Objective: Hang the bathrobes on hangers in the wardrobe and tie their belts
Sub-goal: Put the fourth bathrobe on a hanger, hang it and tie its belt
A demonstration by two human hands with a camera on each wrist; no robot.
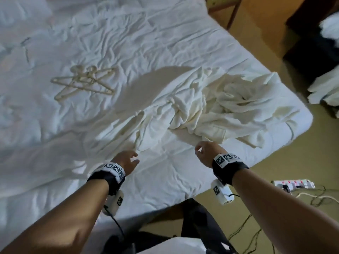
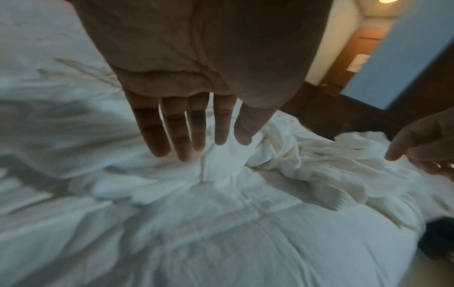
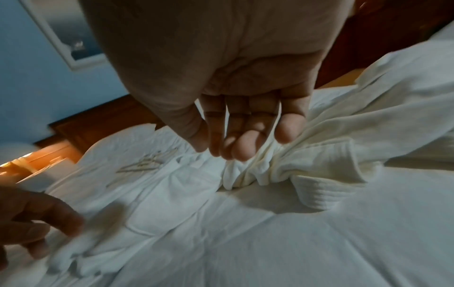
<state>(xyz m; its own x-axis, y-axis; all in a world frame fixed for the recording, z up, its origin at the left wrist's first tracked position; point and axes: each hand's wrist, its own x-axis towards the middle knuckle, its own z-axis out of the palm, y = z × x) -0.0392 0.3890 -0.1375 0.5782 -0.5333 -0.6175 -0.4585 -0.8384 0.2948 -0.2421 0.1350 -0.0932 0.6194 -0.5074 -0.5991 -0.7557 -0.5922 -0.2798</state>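
Note:
A crumpled cream bathrobe [image 1: 211, 107] lies on the near right corner of the white bed [image 1: 110, 33]. A pile of pale hangers [image 1: 84, 81] rests on the sheet to its left. My left hand [image 1: 131, 158] hovers with straight fingers just short of the robe's flat near edge [image 2: 221, 167]. Over the bunched folds [image 3: 270, 170], my right hand [image 3: 240, 136] has its fingers loosely curled, fingertips close to the cloth and holding nothing. The hangers [image 3: 145, 165] show small in the right wrist view. No wardrobe is in view.
The bed's corner ends at the right [image 1: 302, 121], with tan floor beyond. A power strip [image 1: 293, 184] and loose cables [image 1: 311, 198] lie on the floor at the right. More white cloth [image 1: 326, 85] sits on dark furniture at far right. Wooden furniture legs [image 1: 233, 13] stand behind the bed.

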